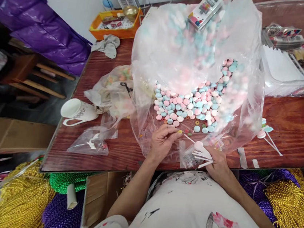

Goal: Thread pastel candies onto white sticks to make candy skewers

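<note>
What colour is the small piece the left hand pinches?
The small piece is yellow; head view.

The round pieces (190,106) are mixed pastel pink, pale blue and white, the small ring (180,132) is yellow, the sticks (203,158) are plain white, and the bag (147,55) is clear with a milky cast. The table (75,158) is reddish brown with dark streaked grain, while the mug (86,112) is white with a greyish print, the tray (114,34) bright orange and the cloth (110,45) grey. The gold strands (22,194), green strands (62,182) and purple strands (59,213) have a metallic tone, the sheeting (46,25) is deep purple, and the shirt (180,205) is white, patterned with pinkish-red flowers and black and grey strokes.
</note>
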The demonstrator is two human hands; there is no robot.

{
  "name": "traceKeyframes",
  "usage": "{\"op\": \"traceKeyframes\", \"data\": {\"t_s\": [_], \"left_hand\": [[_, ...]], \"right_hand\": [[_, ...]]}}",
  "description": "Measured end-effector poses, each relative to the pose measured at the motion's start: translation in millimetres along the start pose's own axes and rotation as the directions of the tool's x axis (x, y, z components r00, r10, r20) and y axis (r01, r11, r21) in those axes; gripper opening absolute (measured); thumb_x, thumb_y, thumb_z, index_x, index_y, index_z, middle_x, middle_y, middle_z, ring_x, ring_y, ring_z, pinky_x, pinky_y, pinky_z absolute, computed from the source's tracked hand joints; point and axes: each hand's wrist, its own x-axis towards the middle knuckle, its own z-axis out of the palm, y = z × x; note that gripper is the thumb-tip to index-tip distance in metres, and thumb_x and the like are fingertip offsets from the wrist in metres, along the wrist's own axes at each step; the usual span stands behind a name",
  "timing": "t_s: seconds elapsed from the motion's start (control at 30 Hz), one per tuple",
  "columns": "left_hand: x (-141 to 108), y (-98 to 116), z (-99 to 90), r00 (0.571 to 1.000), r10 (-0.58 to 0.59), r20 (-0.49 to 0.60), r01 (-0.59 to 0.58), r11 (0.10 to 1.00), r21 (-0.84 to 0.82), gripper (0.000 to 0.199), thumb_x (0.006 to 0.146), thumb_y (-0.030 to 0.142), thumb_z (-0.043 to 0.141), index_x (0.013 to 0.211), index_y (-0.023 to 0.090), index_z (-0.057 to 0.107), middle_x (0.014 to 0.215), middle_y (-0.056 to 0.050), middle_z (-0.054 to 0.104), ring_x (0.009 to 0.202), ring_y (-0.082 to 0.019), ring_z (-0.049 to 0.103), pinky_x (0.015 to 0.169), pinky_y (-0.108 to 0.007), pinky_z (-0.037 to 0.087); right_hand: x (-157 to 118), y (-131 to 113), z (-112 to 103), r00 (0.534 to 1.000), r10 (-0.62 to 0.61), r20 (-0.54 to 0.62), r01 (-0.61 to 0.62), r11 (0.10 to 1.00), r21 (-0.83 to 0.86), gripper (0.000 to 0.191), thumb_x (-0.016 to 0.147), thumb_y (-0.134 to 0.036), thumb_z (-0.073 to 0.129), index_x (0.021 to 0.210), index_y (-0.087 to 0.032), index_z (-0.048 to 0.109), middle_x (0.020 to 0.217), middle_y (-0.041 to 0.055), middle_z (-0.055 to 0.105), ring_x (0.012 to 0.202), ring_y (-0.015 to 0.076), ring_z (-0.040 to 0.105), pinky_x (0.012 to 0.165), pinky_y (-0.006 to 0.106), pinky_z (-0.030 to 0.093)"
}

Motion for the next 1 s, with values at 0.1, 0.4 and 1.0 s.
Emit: {"op": "traceKeyframes", "data": {"t_s": [0.1,0.4,1.0], "left_hand": [[-8,0,-8.9,0.994,0.105,-0.013,-0.104,0.994,0.041,0.009,0.083,0.022,0.074,0.092,0.021,0.076,0.087,-0.002,0.07,0.083,-0.014,0.066,0.076,-0.028,0.053],[-21,10,-20.3,0.862,0.48,0.164,-0.505,0.783,0.364,0.018,0.086,0.014,0.064,0.101,0.022,0.071,0.095,-0.006,0.07,0.088,-0.018,0.065,0.08,-0.035,0.054],[-49,28,27.5,0.837,-0.397,0.377,0.547,0.627,-0.555,0.025,0.068,0.04,0.085,0.08,0.019,0.078,0.076,-0.003,0.074,0.067,-0.015,0.066,0.067,-0.03,0.055]], "right_hand": [[6,-9,4,0.999,-0.016,0.042,0.018,0.999,-0.034,0.031,0.075,-0.005,0.044,0.097,-0.017,0.064,0.077,0.0042,0.067,0.066,0.0188,0.06,0.062,0.029,0.043],[3,-20,7,0.99,-0.045,0.135,0.068,0.983,-0.169,0.031,0.079,-0.006,0.045,0.1,-0.019,0.064,0.084,0.0062,0.071,0.076,0.02,0.065,0.069,0.028,0.049],[-6,-12,34,0.99,-0.125,-0.073,0.133,0.984,0.118,0.021,0.092,-0.023,0.052,0.101,-0.021,0.071,0.073,0.0047,0.069,0.065,0.0185,0.065,0.065,0.031,0.055]]}}
